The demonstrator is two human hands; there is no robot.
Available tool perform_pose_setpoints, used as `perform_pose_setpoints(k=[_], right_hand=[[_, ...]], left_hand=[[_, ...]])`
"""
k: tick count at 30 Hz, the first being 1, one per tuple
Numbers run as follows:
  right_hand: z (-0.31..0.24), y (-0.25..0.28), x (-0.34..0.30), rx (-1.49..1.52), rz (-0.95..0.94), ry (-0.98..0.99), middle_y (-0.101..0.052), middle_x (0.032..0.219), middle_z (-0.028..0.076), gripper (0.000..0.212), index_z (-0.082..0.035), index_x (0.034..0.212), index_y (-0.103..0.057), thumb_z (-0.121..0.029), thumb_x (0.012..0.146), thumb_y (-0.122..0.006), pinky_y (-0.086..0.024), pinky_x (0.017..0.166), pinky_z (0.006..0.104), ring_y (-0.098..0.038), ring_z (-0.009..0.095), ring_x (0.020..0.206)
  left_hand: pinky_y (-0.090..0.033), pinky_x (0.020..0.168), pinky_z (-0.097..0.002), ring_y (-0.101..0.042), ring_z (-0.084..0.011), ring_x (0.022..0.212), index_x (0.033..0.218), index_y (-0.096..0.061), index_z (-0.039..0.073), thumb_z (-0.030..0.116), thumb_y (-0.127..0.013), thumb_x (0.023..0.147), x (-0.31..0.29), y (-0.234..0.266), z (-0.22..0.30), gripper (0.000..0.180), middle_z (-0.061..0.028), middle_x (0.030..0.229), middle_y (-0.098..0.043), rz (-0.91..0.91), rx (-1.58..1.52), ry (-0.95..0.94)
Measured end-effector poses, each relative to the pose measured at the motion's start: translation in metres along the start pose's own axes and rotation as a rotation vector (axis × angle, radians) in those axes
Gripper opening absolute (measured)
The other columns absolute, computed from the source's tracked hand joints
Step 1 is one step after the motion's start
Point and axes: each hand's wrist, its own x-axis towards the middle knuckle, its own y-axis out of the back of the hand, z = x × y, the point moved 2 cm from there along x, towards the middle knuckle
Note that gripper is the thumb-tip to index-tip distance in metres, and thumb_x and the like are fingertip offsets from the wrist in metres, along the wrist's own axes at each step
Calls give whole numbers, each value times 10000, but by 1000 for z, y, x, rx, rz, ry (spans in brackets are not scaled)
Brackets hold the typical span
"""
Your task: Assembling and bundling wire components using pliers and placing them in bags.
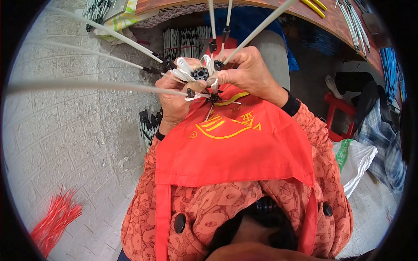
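Note:
An umbrella frame with long white ribs [117, 37] and black joints spreads out from between my hands, in front of my chest. At its middle sits a round black toothed hub [200, 74], with white plastic pieces [184, 66] around it. My left hand [173, 102] is closed about the left side of the hub, its thumb at the hub's lower edge. From the right, my right hand [251, 71] pinches a white piece beside the hub between thumb and forefinger. A second black cluster [213, 98] with thin rods shows just below the fingers, against my red apron [235, 152].
A wooden table [305, 21] curves across the far side, with more white rods [353, 26] on it. Bundled rods [187, 41] stand beneath. Red strips [56, 219] lie on the floor at left. At right are a red stool [333, 113] and a white bag [352, 161].

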Motion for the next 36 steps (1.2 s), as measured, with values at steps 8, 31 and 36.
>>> perform_pose_setpoints(k=[8, 31, 36], right_hand=[[-25, -6, 0, -753, -1, 506, -481, 581, 73, 255, 5, 650, -602, -178, 671, -778, -348, 558, 339, -451, 212, 549], [1, 19, 9, -417, 51, 392, -491, 514, 95, 300, 0, 636, -544, -189, 693, -770, -439, 635, 291, -412, 224, 444], [-3, 13, 7, -308, -10, 392, -516, 540, 63, 284, 6, 715, -590, -210, 704, -774, -427, 579, 266, -423, 139, 491]], left_hand=[[-474, 745, -273, -579, -130, 852, 1015, -603, -50, -9, -658, 766, -4, -5, 3, 258, -77, 992, -606, 120, -38, 78], [-481, 843, -318, -592, -188, 984, 1316, -405, -8, 181, -763, 705, 24, 13, 7, 733, -114, 1102, -591, -239, -259, 262], [-447, 938, -370, -541, -231, 1115, 1407, -236, -25, 225, -799, 633, 27, 28, -3, 989, -181, 1247, -498, -229, -619, 301]])
